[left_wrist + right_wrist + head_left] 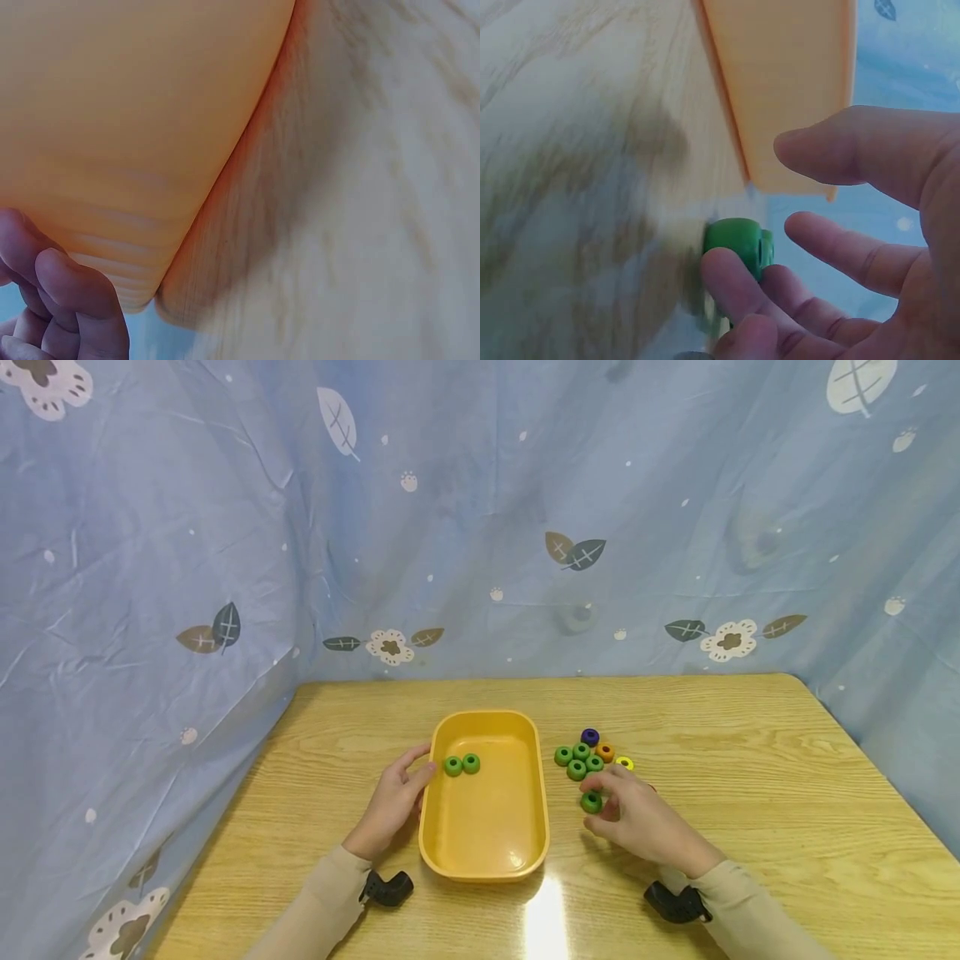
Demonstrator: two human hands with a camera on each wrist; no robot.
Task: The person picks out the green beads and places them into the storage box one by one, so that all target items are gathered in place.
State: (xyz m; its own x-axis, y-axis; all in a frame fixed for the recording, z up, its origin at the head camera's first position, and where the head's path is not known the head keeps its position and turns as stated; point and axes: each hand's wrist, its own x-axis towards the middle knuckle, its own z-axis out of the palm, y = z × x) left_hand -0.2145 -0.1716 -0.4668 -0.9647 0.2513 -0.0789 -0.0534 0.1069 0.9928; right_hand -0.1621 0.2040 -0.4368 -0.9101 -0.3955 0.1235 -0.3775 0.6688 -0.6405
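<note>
My left hand (393,797) holds the left side of a yellow tray (483,872), its thumb at the rim. In the left wrist view, bent fingers (79,281) lie by the tray's outer wall. Inside the tray sit two green ring-shaped beads (462,765). To the right of the tray, my right hand (637,814) reaches down around a green bead (592,802), thumb and forefinger on either side of it. The right wrist view has the thumb and fingers spread apart; one finger overlaps a green bead (736,234) on the table.
Beyond the right hand is a cluster of several green beads (577,769), with a dark blue bead (590,737), an orange bead (605,751) and a partly covered yellow bead (625,763). A blue patterned curtain (480,527) surrounds the wooden table (750,777).
</note>
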